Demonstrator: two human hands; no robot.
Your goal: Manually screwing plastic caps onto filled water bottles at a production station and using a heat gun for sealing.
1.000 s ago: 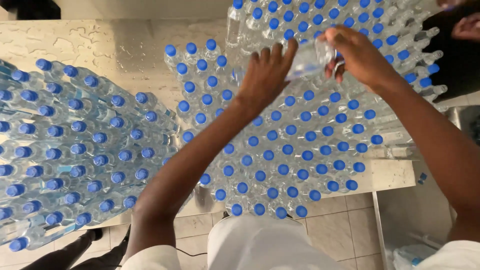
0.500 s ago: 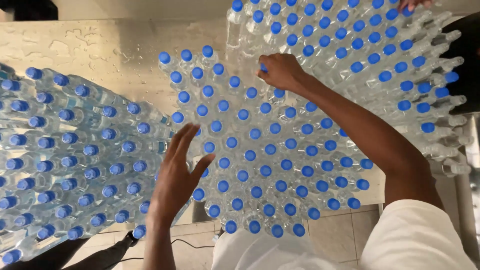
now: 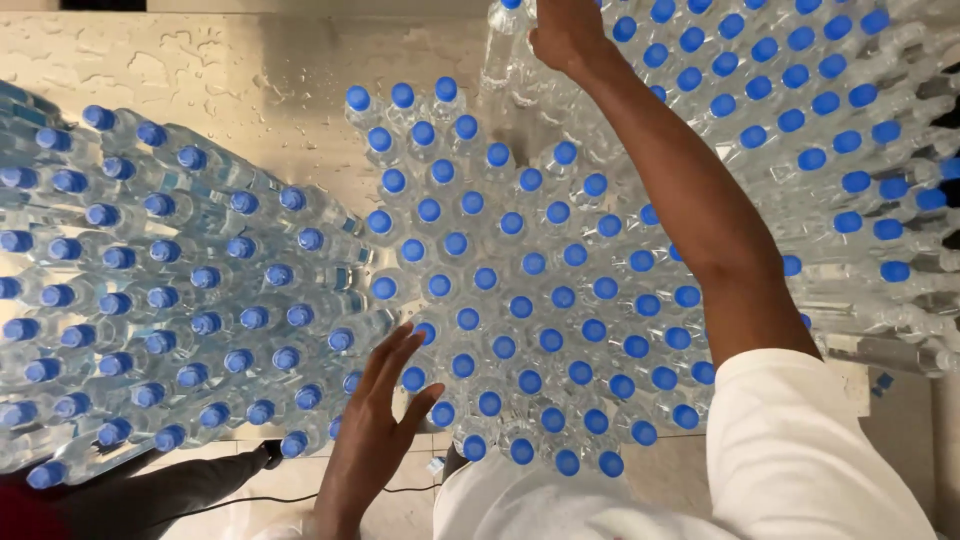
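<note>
Clear plastic water bottles with blue caps stand packed together on a wet metal table (image 3: 250,70). The middle cluster (image 3: 520,300) lies between my hands. My left hand (image 3: 375,425) is at its near left edge, with fingers spread and fingertips against the caps, holding nothing. My right arm reaches across the cluster to the far side. There my right hand (image 3: 565,35) rests beside a tall bottle (image 3: 500,50) at the frame's top edge. Its fingers are partly cut off, so its grip is unclear.
A second mass of bottles (image 3: 150,280) fills the left side and a third (image 3: 830,130) the far right. Pale floor tiles (image 3: 250,510) and a dark cable show under the table's near edge. A metal ledge (image 3: 890,355) sits at the right.
My right hand has moved from the middle bottles farther away to the top edge. My left hand has dropped from the far bottles to the cluster's near left side.
</note>
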